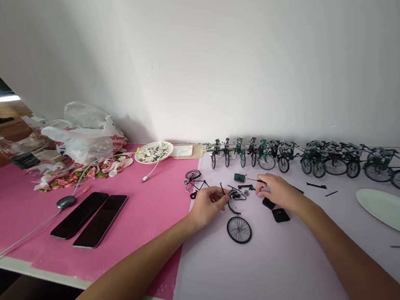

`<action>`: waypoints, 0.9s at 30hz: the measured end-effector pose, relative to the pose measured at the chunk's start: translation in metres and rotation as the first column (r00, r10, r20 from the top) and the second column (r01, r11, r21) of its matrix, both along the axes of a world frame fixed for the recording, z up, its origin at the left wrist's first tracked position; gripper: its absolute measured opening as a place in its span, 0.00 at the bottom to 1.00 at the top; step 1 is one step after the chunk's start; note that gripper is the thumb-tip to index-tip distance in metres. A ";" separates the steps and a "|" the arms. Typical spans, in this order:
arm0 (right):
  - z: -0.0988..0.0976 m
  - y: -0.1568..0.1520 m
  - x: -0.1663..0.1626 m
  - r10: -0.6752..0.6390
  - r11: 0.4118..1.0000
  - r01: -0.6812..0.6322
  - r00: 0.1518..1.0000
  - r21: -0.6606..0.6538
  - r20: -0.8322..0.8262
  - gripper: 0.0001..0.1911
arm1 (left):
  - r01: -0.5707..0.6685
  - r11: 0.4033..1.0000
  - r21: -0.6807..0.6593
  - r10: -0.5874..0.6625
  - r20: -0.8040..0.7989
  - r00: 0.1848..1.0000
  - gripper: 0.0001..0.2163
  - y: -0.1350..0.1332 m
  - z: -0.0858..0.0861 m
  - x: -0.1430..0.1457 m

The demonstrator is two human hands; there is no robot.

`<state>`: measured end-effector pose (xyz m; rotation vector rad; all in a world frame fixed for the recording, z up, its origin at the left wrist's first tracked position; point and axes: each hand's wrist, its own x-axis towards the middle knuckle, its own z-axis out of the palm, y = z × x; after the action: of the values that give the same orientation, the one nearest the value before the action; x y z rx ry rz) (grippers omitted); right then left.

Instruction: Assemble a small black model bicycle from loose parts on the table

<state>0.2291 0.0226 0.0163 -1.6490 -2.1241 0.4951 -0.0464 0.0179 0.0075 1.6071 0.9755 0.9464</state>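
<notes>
My left hand (210, 202) is closed on a black model bicycle (202, 187), partly hidden by my fingers. One small spoked wheel is on its left end, and thin dark parts stick out past my fingertips on the right. My right hand (271, 190) pinches a small screwdriver (253, 179), its thin metal shaft pointing left toward a dark green box-like piece (239, 177). On the white surface below my hands lies a loose black wheel (239, 230). Two small black pieces, one a square block (281, 215), rest just under my right hand.
Several finished model bicycles (337, 159) stand along the wall. A white oval plate (391, 207) is at right. On the pink mat (138, 239) are two phones (101, 220), a mouse-shaped device (66, 201) with a cable, a plate of white bits (154, 152), petals and plastic bags (85, 136).
</notes>
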 end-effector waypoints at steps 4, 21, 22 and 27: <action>-0.003 0.001 -0.002 -0.012 1.000 0.012 1.000 0.010 0.027 0.11 | 0.012 1.000 -0.004 -0.012 -0.013 1.000 0.08 -0.001 -0.001 0.000; -0.001 -0.008 -0.024 0.000 0.974 -0.023 0.995 0.224 0.103 0.12 | 0.055 0.998 -0.027 -0.056 -0.052 0.997 0.10 0.000 -0.006 0.000; 0.001 -0.008 -0.026 -0.008 0.972 -0.015 0.995 0.235 0.097 0.11 | 0.057 0.998 -0.032 -0.059 -0.050 0.997 0.10 0.000 -0.005 0.000; 0.002 -0.014 -0.043 0.019 0.958 -0.018 1.000 0.288 -0.002 0.11 | 0.056 0.996 -0.071 -0.058 -0.030 0.998 0.09 -0.002 -0.001 0.000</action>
<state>0.1863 0.0084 0.0181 -1.4636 -2.0942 0.1815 -0.0465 0.0155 0.0067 1.5871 0.9692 0.8415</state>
